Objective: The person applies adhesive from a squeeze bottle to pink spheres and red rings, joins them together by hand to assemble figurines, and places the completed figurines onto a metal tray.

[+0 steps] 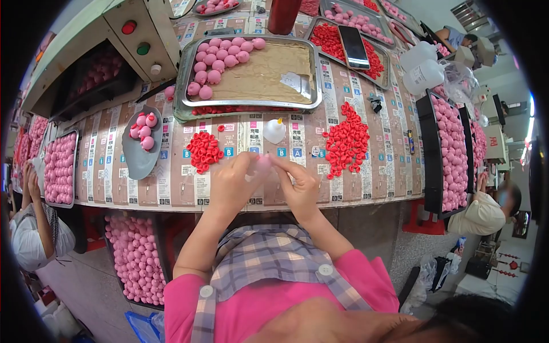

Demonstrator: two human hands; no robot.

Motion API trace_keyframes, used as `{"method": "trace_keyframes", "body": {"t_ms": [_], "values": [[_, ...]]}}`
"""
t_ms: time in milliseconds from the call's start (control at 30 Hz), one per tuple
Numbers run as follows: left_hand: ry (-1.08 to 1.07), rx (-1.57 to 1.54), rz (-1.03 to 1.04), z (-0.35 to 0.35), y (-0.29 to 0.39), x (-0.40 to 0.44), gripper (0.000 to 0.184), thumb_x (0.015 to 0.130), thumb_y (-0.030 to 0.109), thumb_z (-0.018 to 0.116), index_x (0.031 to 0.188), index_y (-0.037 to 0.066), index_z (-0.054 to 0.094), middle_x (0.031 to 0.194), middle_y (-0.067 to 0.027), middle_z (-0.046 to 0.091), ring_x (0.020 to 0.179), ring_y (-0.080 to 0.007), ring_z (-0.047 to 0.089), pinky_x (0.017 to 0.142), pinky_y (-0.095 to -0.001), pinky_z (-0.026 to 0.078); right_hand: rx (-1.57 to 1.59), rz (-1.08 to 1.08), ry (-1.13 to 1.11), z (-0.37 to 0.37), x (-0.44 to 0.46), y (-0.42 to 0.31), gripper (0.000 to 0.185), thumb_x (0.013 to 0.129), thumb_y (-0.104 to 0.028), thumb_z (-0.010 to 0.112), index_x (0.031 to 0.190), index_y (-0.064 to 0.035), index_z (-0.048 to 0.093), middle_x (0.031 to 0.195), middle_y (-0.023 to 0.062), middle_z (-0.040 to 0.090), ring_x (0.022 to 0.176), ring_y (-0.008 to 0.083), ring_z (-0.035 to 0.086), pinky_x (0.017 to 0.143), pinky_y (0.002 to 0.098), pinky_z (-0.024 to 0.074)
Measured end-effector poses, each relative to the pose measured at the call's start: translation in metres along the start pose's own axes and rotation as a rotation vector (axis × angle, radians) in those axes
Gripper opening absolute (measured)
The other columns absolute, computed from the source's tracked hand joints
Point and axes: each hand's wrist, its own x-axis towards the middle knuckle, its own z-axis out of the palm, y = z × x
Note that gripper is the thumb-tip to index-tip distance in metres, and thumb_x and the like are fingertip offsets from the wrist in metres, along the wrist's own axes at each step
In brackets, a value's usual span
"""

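My left hand is closed on a small pink ball, held just above the table's front part. My right hand meets it from the other side, with thumb and forefinger pinched at the ball's edge. The ball is slightly blurred, and fingers cover part of it. Just beyond my hands stands a small white squeeze bottle with a yellow tip. Small red rubbery pieces lie in a pile to the left and a larger pile to the right.
A metal tray holds rows of pink balls on brown paper. A grey dish has several balls with red parts. A phone lies on a tray of red pieces. A machine stands left. People sit at both sides.
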Motion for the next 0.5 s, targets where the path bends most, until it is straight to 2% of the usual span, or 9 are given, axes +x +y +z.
{"method": "trace_keyframes", "body": {"t_ms": [133,267,333,367,500], "values": [[0.020,0.079,0.090,0.000,-0.001,0.001,0.033,0.060,0.012,0.075,0.086,0.003,0.057,0.068,-0.0065,0.060,0.060,-0.0166,0.060,0.053,-0.0268,0.046,0.125,0.135,0.006,0.003,-0.004,0.002,0.019,0.078,0.003,0.057,0.096,-0.0004,0.063,0.093,0.0087,0.064,0.084,0.0119,0.060,0.075,0.0234,0.0465],[0.105,0.048,0.224,0.001,0.000,0.005,0.032,0.060,0.010,0.075,0.085,0.004,0.057,0.070,-0.0058,0.059,0.062,-0.0188,0.059,0.052,-0.0287,0.045,0.515,0.309,-0.018,-0.004,-0.007,0.010,0.015,0.079,0.000,0.058,0.093,0.0001,0.063,0.096,0.0096,0.063,0.089,0.0138,0.059,0.079,0.0246,0.0456],[0.128,0.044,0.276,-0.001,0.009,0.007,0.020,0.068,0.012,0.068,0.084,0.006,0.058,0.071,-0.0052,0.058,0.064,-0.0203,0.056,0.053,-0.0301,0.044,0.641,0.327,-0.055,-0.010,-0.003,0.008,0.014,0.079,0.001,0.058,0.092,0.0005,0.063,0.099,0.0094,0.062,0.091,0.0137,0.058,0.083,0.0245,0.0439],[0.139,0.042,0.303,-0.002,0.012,0.008,0.014,0.072,0.012,0.064,0.083,0.007,0.058,0.072,-0.0049,0.057,0.064,-0.0210,0.055,0.053,-0.0308,0.043,0.660,0.337,-0.043,-0.010,-0.003,0.007,0.013,0.079,0.001,0.058,0.092,0.0002,0.063,0.099,0.0095,0.062,0.092,0.0139,0.058,0.083,0.0247,0.0437],[0.194,0.051,0.392,-0.003,0.015,0.009,0.018,0.069,0.009,0.064,0.087,0.007,0.059,0.075,-0.0034,0.055,0.065,-0.0194,0.053,0.054,-0.0302,0.043,0.705,0.390,-0.024,-0.011,-0.004,0.005,0.012,0.078,0.002,0.059,0.089,-0.0002,0.063,0.097,0.0090,0.062,0.093,0.0144,0.057,0.083,0.0257,0.0431]]}}
